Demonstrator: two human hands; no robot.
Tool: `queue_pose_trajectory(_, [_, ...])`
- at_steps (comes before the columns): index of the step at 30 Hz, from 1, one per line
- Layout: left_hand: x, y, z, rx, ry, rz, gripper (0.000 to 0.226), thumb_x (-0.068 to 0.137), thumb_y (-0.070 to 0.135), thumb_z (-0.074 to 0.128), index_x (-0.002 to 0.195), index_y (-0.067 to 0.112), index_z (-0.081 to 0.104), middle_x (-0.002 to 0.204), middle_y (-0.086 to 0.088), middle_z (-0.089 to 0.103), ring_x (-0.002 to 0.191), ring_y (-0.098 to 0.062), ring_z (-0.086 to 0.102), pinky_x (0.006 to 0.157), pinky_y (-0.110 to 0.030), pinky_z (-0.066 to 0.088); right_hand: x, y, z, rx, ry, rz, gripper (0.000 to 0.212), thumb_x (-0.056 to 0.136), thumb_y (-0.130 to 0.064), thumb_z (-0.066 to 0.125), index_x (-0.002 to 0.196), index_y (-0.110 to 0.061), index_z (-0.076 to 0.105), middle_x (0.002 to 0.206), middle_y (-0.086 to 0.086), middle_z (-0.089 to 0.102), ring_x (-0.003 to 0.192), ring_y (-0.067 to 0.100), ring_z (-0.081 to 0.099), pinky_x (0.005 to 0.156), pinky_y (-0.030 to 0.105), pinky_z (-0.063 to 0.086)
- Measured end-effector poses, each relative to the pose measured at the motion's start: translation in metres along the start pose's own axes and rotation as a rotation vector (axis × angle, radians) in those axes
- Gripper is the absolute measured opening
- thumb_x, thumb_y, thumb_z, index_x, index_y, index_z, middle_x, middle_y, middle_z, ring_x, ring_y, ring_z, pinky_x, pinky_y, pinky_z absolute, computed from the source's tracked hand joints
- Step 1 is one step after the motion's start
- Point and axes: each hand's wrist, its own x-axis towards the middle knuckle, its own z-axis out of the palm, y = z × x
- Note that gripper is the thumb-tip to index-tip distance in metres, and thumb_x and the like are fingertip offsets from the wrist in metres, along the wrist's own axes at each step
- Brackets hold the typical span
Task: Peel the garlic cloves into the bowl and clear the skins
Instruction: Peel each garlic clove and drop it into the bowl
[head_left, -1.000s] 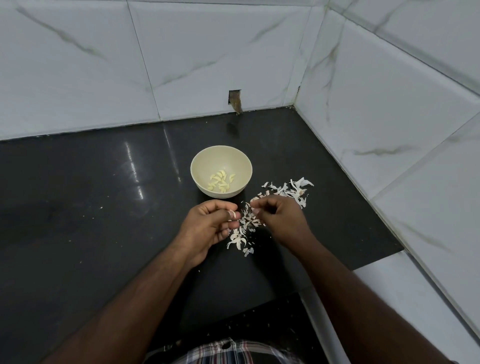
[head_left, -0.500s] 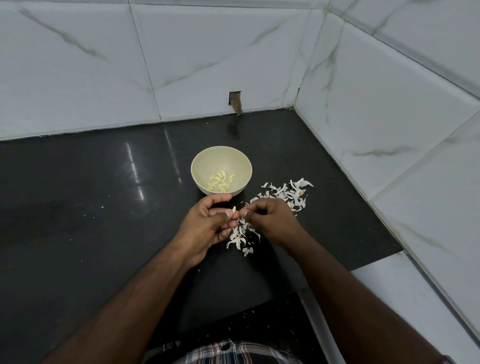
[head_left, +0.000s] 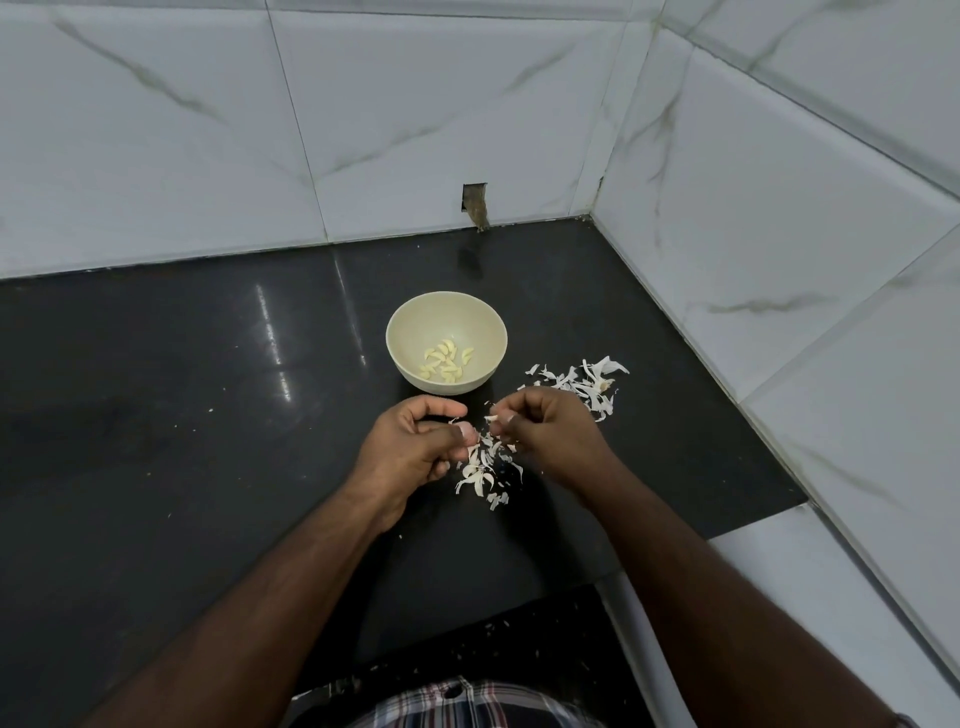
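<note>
While the left hand (head_left: 415, 447) pinches a garlic clove (head_left: 469, 435) at its fingertips, the right hand (head_left: 550, 436) pinches a skin scrap (head_left: 492, 417) just beside it; loose skins (head_left: 483, 473) lie below, the bowl (head_left: 447, 312) of peeled cloves (head_left: 445, 360) beyond.

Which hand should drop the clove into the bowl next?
Left, probably. The left hand grips the clove and sits just below the bowl; the right hand pinches only skin.
</note>
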Motion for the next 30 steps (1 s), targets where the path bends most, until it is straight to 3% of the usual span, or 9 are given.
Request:
queue_pose_trajectory(3, [0.0,-0.002,0.001,0.09,0.024,0.035,0.009,0.09,0.019,0.074,0.09,0.01,0.073,0.073,-0.007,0.07,0.066,-0.012,0.06,0.052,-0.02,0.041,-0.003,-0.001,0.002,-0.028,-0.023,-0.047,0.01,0.086,-0.005,0.075,0.092,-0.013,0.075,0.078,0.007,0.074,0.064,0.004,0.062,0.064,0.021,0.05])
queue_pose_trajectory(5, [0.0,-0.002,0.002,0.133,0.032,0.054,0.007,0.089,0.016,0.075,0.092,0.01,0.073,0.074,-0.008,0.067,0.064,-0.011,0.059,0.05,-0.02,0.04,-0.004,-0.002,0.004,0.001,-0.014,-0.041,0.009,0.084,-0.005,0.076,0.091,-0.011,0.075,0.072,0.002,0.071,0.057,0.0,0.06,0.059,0.018,0.047])
queue_pose_trajectory(13, [-0.001,-0.002,0.001,0.185,-0.006,0.059,0.002,0.087,0.013,0.076,0.089,0.012,0.076,0.073,-0.011,0.065,0.066,-0.018,0.056,0.052,-0.025,0.04,-0.004,-0.004,0.005,0.11,0.018,-0.038,0.016,0.078,0.001,0.08,0.09,-0.003,0.071,0.075,0.014,0.07,0.064,0.014,0.063,0.06,0.025,0.052])
queue_pose_trajectory(19, [0.001,-0.002,-0.001,0.204,0.028,0.063,0.006,0.092,0.013,0.07,0.09,0.009,0.073,0.069,-0.005,0.065,0.066,-0.016,0.057,0.05,-0.021,0.04,-0.003,0.0,0.003,-0.011,0.048,-0.072,0.017,0.09,-0.013,0.072,0.106,-0.017,0.076,0.074,0.0,0.073,0.071,0.006,0.067,0.072,0.023,0.054])
queue_pose_trajectory(23, [0.003,-0.004,-0.001,0.229,0.03,0.058,0.007,0.091,0.017,0.072,0.088,0.01,0.075,0.072,-0.008,0.066,0.065,-0.016,0.055,0.051,-0.022,0.039,-0.002,0.0,0.005,-0.118,-0.01,-0.098,0.011,0.087,-0.014,0.076,0.097,-0.019,0.078,0.061,-0.017,0.067,0.056,-0.005,0.057,0.059,0.013,0.044])
queue_pose_trajectory(26, [0.004,-0.003,-0.002,0.247,0.051,0.067,0.013,0.093,0.022,0.071,0.087,0.011,0.074,0.071,-0.005,0.067,0.064,-0.012,0.058,0.051,-0.021,0.041,0.003,-0.001,0.006,-0.152,0.036,-0.1,0.009,0.085,-0.015,0.072,0.079,-0.022,0.074,0.059,-0.013,0.064,0.054,0.0,0.053,0.059,0.022,0.044])
queue_pose_trajectory(30, [0.01,-0.008,-0.008,0.312,0.104,0.107,0.026,0.099,0.028,0.062,0.083,0.012,0.073,0.069,0.001,0.069,0.059,-0.006,0.058,0.053,-0.018,0.042,0.016,-0.005,0.004,-0.159,0.166,-0.118,0.007,0.083,-0.021,0.07,0.076,-0.021,0.071,0.065,-0.007,0.067,0.06,0.005,0.056,0.064,0.034,0.051])
